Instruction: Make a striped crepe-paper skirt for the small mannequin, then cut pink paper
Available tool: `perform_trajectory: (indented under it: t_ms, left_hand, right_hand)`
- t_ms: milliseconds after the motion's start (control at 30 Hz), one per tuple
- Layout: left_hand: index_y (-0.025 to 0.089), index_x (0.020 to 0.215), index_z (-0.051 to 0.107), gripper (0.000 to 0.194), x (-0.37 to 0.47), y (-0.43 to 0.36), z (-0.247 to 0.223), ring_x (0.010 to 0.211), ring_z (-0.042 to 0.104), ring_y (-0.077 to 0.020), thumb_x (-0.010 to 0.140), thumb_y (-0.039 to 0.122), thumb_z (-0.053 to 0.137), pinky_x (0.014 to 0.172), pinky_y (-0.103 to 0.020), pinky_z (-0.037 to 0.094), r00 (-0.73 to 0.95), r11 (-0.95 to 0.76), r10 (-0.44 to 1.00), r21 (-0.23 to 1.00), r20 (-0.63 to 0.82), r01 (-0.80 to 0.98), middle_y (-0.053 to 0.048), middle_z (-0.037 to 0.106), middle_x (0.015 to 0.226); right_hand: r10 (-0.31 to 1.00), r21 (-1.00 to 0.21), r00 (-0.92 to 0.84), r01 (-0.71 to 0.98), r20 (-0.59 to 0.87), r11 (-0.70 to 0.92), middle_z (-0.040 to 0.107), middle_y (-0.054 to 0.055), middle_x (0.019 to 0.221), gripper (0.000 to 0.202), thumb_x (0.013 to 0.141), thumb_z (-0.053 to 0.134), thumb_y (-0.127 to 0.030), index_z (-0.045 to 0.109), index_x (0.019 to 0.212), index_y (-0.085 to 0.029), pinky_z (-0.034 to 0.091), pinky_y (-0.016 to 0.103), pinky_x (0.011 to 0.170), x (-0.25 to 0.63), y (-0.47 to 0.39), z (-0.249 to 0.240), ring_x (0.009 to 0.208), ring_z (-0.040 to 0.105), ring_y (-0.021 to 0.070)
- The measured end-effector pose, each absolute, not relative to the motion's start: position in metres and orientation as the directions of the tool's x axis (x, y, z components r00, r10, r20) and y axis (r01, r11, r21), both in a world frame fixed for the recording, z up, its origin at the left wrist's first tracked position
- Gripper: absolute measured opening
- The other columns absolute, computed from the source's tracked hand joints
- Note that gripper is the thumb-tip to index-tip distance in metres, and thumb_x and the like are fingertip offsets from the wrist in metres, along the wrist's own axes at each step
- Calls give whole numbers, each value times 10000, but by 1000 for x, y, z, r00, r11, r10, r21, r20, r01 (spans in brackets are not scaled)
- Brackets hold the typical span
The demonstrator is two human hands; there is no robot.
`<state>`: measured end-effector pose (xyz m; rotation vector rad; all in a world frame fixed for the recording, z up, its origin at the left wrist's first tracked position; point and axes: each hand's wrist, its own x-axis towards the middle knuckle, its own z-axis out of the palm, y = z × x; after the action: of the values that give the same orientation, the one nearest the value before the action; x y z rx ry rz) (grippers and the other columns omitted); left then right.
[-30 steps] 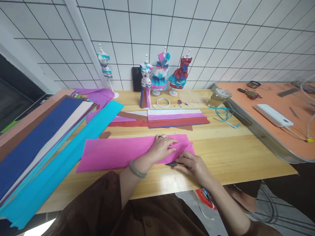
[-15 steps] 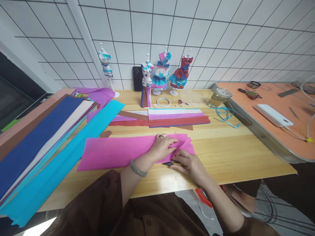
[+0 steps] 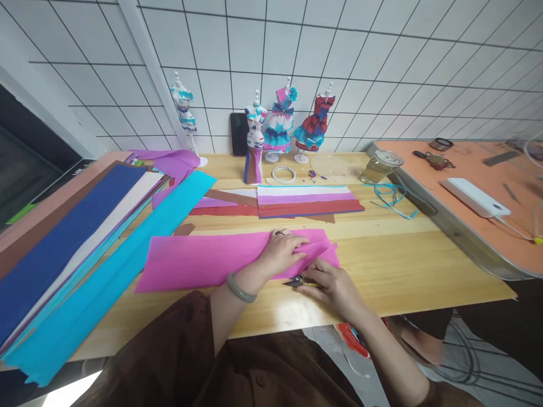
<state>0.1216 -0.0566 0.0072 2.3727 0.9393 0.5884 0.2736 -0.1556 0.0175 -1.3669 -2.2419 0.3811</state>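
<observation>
A long pink sheet of crepe paper lies flat across the table in front of me. My left hand, with a bangle at its wrist, rests on the sheet with its fingers stretched out. Just to the right, a flap of the paper is lifted and creased. At that end my right hand is closed round a small pair of scissors with dark blades pointing left, at the sheet's near edge. Its fingertips are by the flap; whether they also pinch the paper is hard to see.
Colored paper strips lie at the left, and a striped stack lies behind. Several small dress forms, a phone and a tape roll stand near the wall. A jar and blue cord are at right.
The lifted paper flap has shifted to the right and spread out. My right hand has moved slightly right, and more of the scissors shows. My left hand stays on the sheet.
</observation>
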Motion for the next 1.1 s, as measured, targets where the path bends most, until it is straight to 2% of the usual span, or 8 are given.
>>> perform_trajectory:
  t_ms: [233,467,700,933,1100]
  left_hand:
    - [286,1067,617,256,122,-57,8,969,519,-207,817,305,566,856,-352,327,665,-627,721,592,193,507,9,677,943]
    - [307,1101,596,287,121,-57,8,997,511,-197,815,305,566,887,-354,315,676,-623,715,603,179,499,23,667,985]
    - [273,1082,601,271,122,-56,2,1024,505,-201,815,288,559,890,-354,320,660,-620,724,606,197,499,14,662,1035]
    - [258,1089,601,288,122,-57,6,1047,508,-217,810,323,568,916,-382,325,671,-617,722,598,171,512,-8,664,1033]
    - [241,1184,540,398,111,-54,12,1006,545,-196,809,367,575,893,-337,390,699,-617,694,644,174,452,-21,652,1032]
  right_hand:
    - [893,-474,-373,758,250,449,617,67,826,276,828,572,-413,682,955,-195,475,262,598,263,-153,19,683,607,155]
    - [880,-432,-386,768,277,473,613,66,813,276,834,561,-422,685,927,-194,459,253,575,260,-151,16,666,600,147]
    - [881,-438,-373,766,292,470,612,58,788,261,850,546,-402,690,912,-194,451,252,572,260,-154,13,665,605,144]
    - [880,-389,-370,795,297,465,617,65,801,291,831,563,-429,684,960,-198,459,256,564,263,-160,9,645,604,146]
    - [884,-360,-368,814,288,456,612,70,809,299,840,546,-435,683,949,-193,466,269,583,264,-161,9,666,608,158]
